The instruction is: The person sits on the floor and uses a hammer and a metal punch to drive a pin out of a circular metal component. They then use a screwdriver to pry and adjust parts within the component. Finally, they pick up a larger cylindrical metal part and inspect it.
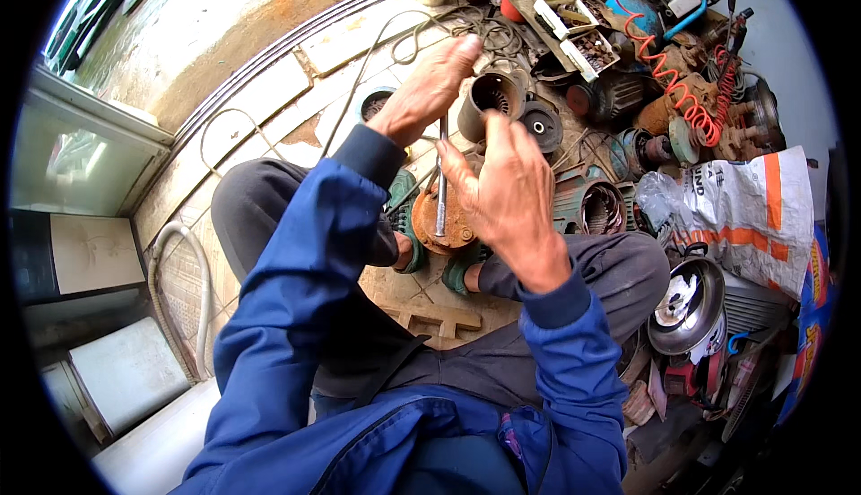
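My left hand [421,91] is raised above the upper end of a long chrome metal bar [440,204], its fingers stretched out; whether it touches the bar is unclear. My right hand [507,190] is beside the bar with fingers extended and thumb at the shaft, not wrapped round it. The bar lies over a rusty round metal part [453,230] between my feet, which are in green shoes. Behind stand an open metal cylinder [478,114] and a dark round cover [541,127]; a smaller round part [375,105] is partly hidden by my left hand.
Motor housings [587,204], a blue compressor [632,20] with red coiled hose and assorted parts crowd the right, with a white sack [744,217] and steel pan [683,325]. Cables trail over the tiled floor [296,91]. A doorway threshold runs upper left; a pale hose [166,253] lies left.
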{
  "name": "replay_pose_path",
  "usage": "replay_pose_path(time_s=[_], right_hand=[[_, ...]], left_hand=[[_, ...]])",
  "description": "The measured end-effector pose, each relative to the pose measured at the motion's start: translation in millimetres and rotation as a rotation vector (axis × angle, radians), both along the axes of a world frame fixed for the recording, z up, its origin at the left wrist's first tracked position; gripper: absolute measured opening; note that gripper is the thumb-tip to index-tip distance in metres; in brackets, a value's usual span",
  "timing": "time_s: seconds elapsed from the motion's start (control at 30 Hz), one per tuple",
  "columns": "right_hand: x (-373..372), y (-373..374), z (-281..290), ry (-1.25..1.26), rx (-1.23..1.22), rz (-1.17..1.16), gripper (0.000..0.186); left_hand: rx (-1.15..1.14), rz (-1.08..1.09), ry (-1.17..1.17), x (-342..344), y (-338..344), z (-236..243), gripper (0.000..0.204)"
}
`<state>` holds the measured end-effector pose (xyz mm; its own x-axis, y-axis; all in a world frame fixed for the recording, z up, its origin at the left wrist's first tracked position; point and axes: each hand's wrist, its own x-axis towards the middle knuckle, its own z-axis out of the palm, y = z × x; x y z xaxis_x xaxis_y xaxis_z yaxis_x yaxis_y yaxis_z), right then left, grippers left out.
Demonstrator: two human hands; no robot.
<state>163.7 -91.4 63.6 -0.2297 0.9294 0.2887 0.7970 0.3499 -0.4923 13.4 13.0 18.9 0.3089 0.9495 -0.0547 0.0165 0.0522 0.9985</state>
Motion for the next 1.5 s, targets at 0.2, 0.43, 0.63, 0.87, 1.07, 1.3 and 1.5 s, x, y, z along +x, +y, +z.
replay_pose_path(time_s=[0.2, 0.43, 0.63, 0.87, 1.07, 1.3, 1.5], right_hand=[[-2, 58, -21, -0.018, 0.335, 0.43, 0.043], [3, 66, -31, 0.029, 0.277, 0.491, 0.036], [8, -9, -25, -0.239, 0.425, 0.04, 0.038], [-11, -21, 7, -0.085, -0.052, 0.106, 0.029], [1, 46, -10, 0.082, 0.143, 0.287, 0.081], [-14, 76, -20, 0.256, 0.01, 0.602, 0.035], [-6, 77, -33, 0.047, 0.276, 0.365, 0.035]], left_hand=[[0.202, 0.692, -0.083, 9, -110, 19, 0.071], [0.658, 0.827, 0.372, 49, -130, -4, 0.058], [0.468, 0.826, 0.204, -21, -44, -11, 0.058], [0.355, 0.151, 0.223, -9, 33, -8, 0.065], [0.173, 0.506, -0.124, 0, -43, -7, 0.073], [0.782, 0.804, 0.516, 65, -139, 17, 0.073], [0.84, 1.032, 0.671, 35, -108, -3, 0.059]])
